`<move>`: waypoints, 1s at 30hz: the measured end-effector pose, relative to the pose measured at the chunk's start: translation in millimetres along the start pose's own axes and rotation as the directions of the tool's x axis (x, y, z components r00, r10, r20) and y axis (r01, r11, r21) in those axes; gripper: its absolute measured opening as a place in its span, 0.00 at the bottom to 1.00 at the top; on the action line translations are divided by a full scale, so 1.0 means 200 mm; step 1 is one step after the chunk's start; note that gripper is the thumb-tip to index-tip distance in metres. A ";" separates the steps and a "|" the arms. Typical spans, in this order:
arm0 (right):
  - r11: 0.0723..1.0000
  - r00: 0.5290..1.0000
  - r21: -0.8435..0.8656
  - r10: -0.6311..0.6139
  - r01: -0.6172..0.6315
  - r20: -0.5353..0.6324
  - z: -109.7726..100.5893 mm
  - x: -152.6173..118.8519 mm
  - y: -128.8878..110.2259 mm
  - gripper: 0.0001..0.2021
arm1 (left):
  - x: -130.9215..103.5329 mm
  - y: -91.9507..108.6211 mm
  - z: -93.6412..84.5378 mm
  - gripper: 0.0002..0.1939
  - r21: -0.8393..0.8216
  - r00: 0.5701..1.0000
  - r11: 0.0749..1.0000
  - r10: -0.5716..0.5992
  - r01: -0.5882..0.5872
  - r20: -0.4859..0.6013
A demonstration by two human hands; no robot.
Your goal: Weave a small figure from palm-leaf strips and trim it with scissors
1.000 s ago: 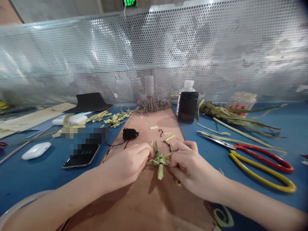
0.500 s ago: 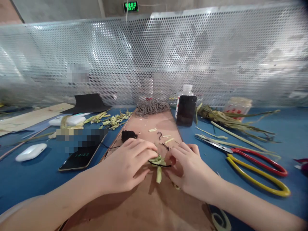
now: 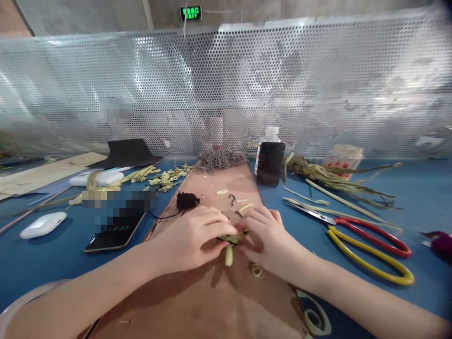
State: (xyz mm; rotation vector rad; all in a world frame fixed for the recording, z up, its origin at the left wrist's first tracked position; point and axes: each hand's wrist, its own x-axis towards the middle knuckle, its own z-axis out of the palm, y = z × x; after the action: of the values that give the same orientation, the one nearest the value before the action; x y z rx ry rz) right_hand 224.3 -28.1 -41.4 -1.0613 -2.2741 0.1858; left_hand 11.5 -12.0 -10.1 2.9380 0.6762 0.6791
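Note:
Over the brown board (image 3: 208,306), my left hand (image 3: 197,238) and my right hand (image 3: 270,240) pinch a small piece made of green plant strips (image 3: 229,255) from its two sides. Its pale stem points down toward me. Fingers cover most of its upper part, where a dark cord crosses it. From the ball of black yarn (image 3: 187,201) beyond my left hand, a strand runs left to the table and back under that hand. A coiled pale strip (image 3: 256,270) lies just below my right hand.
Red-and-yellow-handled scissors (image 3: 370,240) lie to the right. A phone (image 3: 118,233) and a white case (image 3: 43,225) lie left. Grey cord (image 3: 222,159) is heaped at the board's far end. A bottle (image 3: 271,133) stands behind an upright black phone (image 3: 270,165). Dried leaves (image 3: 328,176) lie beyond the scissors.
My fingers have drawn closer together over the plant-strip piece, hiding more of its top and the cord. The coiled strip below my right hand now shows more fully. The view shifted slightly.

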 end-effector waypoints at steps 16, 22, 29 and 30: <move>0.997 0.972 -0.036 -0.077 0.071 -0.221 -0.02 0.00 -0.01 0.12 | 0.01 -0.02 -0.04 0.09 -0.176 0.966 0.957 -0.247 0.231 -0.078; 0.980 0.898 -0.075 -0.201 0.186 -0.392 -0.06 -0.01 -0.05 0.10 | 0.03 0.06 -0.07 0.09 -0.393 0.866 0.831 -0.478 0.393 -0.145; 0.973 0.864 -0.091 -0.232 0.214 -0.447 -0.07 -0.01 -0.09 0.07 | 0.03 0.10 -0.07 0.09 -0.549 0.850 0.732 -0.522 0.403 -0.072; 0.974 0.865 -0.084 -0.224 0.209 -0.449 -0.06 -0.01 -0.09 0.07 | 0.02 0.09 -0.06 0.09 -0.559 0.847 0.720 -0.529 0.411 -0.058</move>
State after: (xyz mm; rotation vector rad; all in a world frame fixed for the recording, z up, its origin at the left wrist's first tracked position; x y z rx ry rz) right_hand 220.9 -44.1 -25.4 -0.7552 -1.9450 -0.1803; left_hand 17.4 -27.8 6.0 2.0776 1.0175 0.9420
